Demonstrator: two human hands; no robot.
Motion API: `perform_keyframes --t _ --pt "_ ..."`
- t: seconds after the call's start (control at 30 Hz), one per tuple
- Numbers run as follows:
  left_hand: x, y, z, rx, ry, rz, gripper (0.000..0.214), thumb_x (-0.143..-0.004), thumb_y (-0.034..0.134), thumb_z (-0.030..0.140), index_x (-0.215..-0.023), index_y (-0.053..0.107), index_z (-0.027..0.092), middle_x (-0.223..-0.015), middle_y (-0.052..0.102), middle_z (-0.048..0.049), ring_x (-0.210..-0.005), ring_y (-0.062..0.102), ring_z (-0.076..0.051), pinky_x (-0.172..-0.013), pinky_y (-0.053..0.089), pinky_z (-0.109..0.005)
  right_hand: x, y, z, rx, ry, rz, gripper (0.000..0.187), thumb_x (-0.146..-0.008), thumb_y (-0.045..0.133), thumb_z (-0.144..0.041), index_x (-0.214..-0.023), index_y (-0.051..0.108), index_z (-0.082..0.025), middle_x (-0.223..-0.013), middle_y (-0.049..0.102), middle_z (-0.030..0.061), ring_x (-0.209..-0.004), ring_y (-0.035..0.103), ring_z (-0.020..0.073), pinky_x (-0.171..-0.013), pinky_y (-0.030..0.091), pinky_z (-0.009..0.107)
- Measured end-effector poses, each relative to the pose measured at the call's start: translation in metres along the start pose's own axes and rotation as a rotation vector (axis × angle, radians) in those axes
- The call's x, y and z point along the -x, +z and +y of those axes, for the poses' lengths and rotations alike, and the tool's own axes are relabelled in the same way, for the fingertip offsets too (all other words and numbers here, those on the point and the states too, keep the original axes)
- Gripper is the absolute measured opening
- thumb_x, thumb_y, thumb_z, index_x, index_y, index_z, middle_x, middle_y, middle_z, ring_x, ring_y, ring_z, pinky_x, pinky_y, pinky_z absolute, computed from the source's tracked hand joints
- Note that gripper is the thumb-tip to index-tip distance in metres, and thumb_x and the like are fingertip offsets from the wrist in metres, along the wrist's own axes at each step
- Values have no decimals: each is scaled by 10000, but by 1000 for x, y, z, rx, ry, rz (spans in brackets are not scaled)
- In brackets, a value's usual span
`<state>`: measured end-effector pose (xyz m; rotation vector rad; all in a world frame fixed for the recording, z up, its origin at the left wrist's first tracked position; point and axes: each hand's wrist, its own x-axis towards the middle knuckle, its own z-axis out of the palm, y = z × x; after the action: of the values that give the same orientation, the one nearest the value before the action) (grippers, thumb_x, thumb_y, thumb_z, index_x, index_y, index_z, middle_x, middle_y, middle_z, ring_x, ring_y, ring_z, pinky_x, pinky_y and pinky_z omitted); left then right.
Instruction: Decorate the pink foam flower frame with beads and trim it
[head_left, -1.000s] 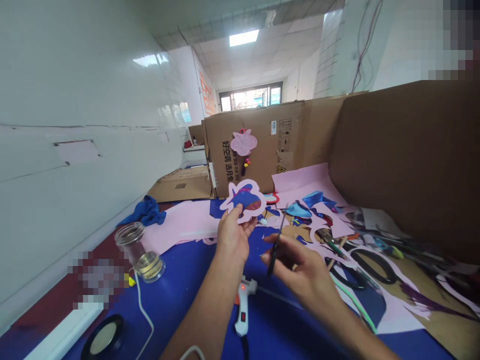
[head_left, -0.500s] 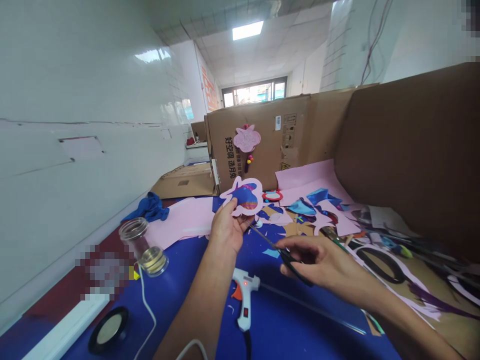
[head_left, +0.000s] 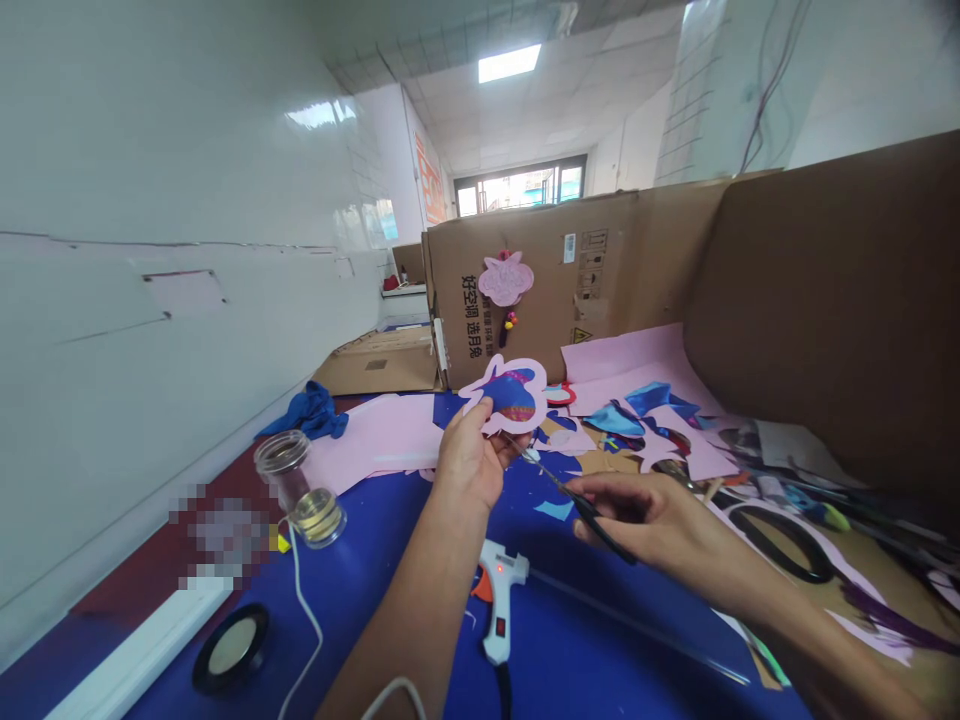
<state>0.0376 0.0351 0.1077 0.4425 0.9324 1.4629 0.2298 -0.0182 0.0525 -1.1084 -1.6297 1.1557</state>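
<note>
My left hand (head_left: 476, 455) pinches a pink cutout (head_left: 541, 385) with a scalloped outline, thumb on its front. A blue patterned piece (head_left: 510, 395) with red and gold bands covers the cutout's middle. My right hand (head_left: 637, 510) is closed around black-handled scissors (head_left: 596, 520). Their thin metal blades point up and left, with the tips close to the lower edge of the cutout by my left fingers; whether they touch it I cannot tell. Below my hands, a white glue gun (head_left: 499, 600) with an orange trigger and a lit red light lies on the blue table (head_left: 600, 640).
A clear jar (head_left: 300, 490) and a roll of black tape (head_left: 231, 648) lie to the left, near a white cable (head_left: 298, 600). Pink sheets (head_left: 382, 430), blue fabric scraps (head_left: 619, 418) and cut leftovers spread across the back and right. A cardboard box (head_left: 637, 260) walls the far side.
The whole view has shifted slightly, so everything sits a little further right. My hands keep hold of the cutout and the scissors, with the blades still by the cutout's lower edge.
</note>
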Motion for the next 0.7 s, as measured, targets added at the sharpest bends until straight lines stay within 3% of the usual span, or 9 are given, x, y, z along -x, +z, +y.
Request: perform_keyframes --t 0.33,0.7 --pt "2 1 -1 18 -6 -12 175 -1008 613 203 -1164 673 153 -775 760 -68 -603 741 -177 -720 673 -351 0 2 -1 21 -32 7 368 -740 866 -462 -996 850 -199 -634 444 -54 -557 382 111 -512 319 257" --pt "4 3 -1 33 -1 -19 163 -1019 591 177 -1162 659 138 -778 764 -76 -586 736 -172 -645 650 -298 0 3 -4 29 -7 -28 408 -758 846 -490 -1008 841 -168 -634 396 -61 -577 344 113 -554 304 278"
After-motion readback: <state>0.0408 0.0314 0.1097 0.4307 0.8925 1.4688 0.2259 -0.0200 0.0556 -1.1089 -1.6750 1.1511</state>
